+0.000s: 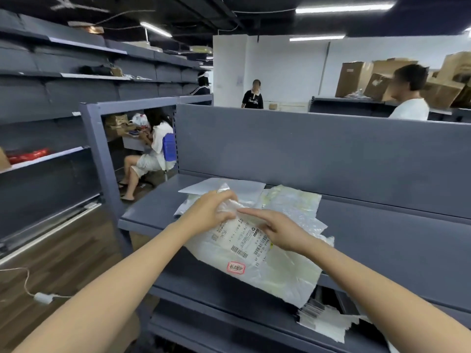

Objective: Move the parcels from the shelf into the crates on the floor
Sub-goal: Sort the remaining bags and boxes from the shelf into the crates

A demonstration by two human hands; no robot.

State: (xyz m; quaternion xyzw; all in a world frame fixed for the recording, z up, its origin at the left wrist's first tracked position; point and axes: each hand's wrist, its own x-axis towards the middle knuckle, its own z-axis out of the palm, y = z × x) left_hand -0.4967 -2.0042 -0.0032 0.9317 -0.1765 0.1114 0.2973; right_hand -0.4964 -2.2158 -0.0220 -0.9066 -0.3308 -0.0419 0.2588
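Centrally, left hand (211,210) grips the plastic parcel (270,275) at its far end, right hand (279,231) spread on its label (239,239); long axis points nearward.

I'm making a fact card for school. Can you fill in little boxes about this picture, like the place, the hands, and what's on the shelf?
Place: a storeroom with rows of shelving
Left hand: grips the crinkled top of the white parcel
Right hand: rests on the parcel's label, forefinger straight; grip unclear
Parcel: lies on the grey shelf, label up
Behind it: more flat parcels
Crates: none in view
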